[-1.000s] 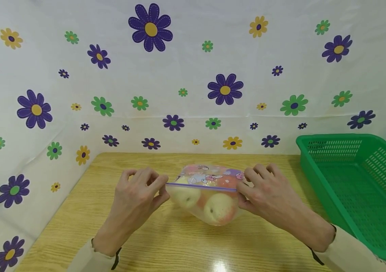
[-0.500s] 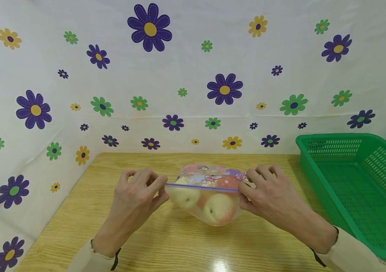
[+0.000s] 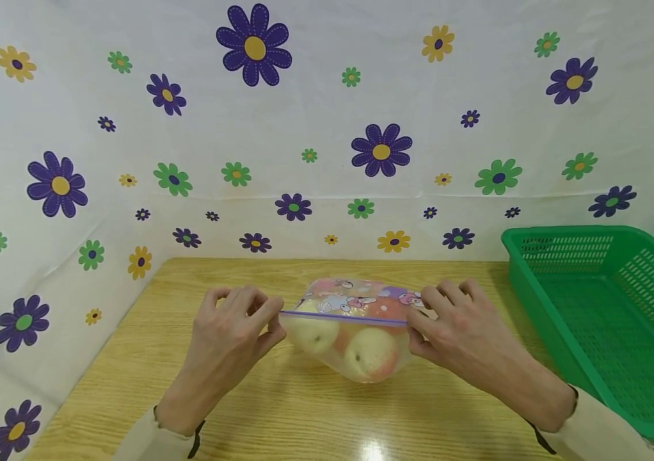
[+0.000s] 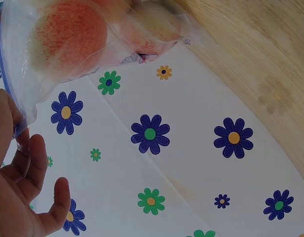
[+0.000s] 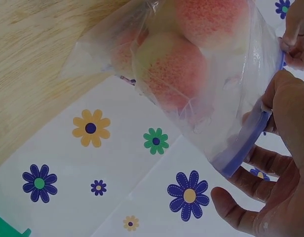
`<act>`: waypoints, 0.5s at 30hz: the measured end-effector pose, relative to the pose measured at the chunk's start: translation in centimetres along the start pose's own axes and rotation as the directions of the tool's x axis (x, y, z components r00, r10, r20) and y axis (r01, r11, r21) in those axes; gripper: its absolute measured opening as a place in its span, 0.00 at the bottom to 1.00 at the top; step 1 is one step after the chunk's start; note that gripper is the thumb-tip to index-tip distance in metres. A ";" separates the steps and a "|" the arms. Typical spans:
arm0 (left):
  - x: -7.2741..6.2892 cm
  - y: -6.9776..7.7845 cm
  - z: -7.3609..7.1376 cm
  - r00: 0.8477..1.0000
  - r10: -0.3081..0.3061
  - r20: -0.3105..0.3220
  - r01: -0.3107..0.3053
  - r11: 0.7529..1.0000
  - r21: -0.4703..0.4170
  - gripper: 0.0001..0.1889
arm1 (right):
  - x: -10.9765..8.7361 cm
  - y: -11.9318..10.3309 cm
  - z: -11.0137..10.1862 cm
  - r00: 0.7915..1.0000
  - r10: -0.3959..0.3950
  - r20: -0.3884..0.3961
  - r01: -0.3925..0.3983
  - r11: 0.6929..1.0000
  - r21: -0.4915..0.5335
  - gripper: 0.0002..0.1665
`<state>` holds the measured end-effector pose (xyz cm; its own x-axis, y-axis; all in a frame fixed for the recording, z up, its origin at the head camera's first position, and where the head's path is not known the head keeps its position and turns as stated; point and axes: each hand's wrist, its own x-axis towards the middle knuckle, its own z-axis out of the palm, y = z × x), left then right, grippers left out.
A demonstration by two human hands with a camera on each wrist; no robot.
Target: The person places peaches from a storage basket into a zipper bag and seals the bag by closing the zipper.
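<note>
A clear zip bag [image 3: 343, 296] printed with cartoon figures holds several peaches [image 3: 374, 351] over the wooden table. Its purple zip strip [image 3: 341, 316] runs level between the hands in the head view. At the strip's left end, my left hand [image 3: 233, 328] pinches the corner between thumb and fingers. My right hand [image 3: 461, 328] pinches the strip near the other end. In the right wrist view, a length of purple strip [image 5: 237, 159] extends past the right thumb toward the bag's corner. Red-blushed peaches [image 4: 73, 35] show through the plastic in the left wrist view.
To the right stands a green plastic basket [image 3: 632, 333] with slotted walls, nothing lying in it. The wooden table [image 3: 298, 422] ends at a white flower-printed cloth [image 3: 310, 115] behind and on the left.
My right hand has slid slightly rightward along the zip strip, toward the bag's right corner. The left hand keeps its pinch in the same place, and the peaches stay put.
</note>
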<state>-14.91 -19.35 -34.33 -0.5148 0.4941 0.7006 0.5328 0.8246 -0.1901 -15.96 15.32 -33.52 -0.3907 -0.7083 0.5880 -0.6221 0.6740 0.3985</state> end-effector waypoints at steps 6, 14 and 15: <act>-0.1 0.0 0.0 1.000 0.001 -0.004 -0.001 1.000 0.006 0.08 | 0.0 -0.1 -0.1 1.000 0.004 0.010 -0.004 1.000 -0.006 0.10; -0.2 -0.1 0.1 1.000 0.001 -0.015 -0.001 1.000 0.002 0.09 | -0.1 -0.1 -0.1 1.000 0.010 0.008 -0.010 1.000 -0.003 0.12; -0.2 -0.1 0.1 1.000 0.000 -0.015 0.000 1.000 0.002 0.09 | -0.1 -0.1 -0.1 1.000 0.012 0.008 -0.012 1.000 -0.003 0.12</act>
<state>-14.94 -19.47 -34.54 -0.5048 0.4898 0.7108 0.5312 0.8253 -0.1914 -15.77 15.37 -33.57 -0.4034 -0.7022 0.5867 -0.6158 0.6826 0.3935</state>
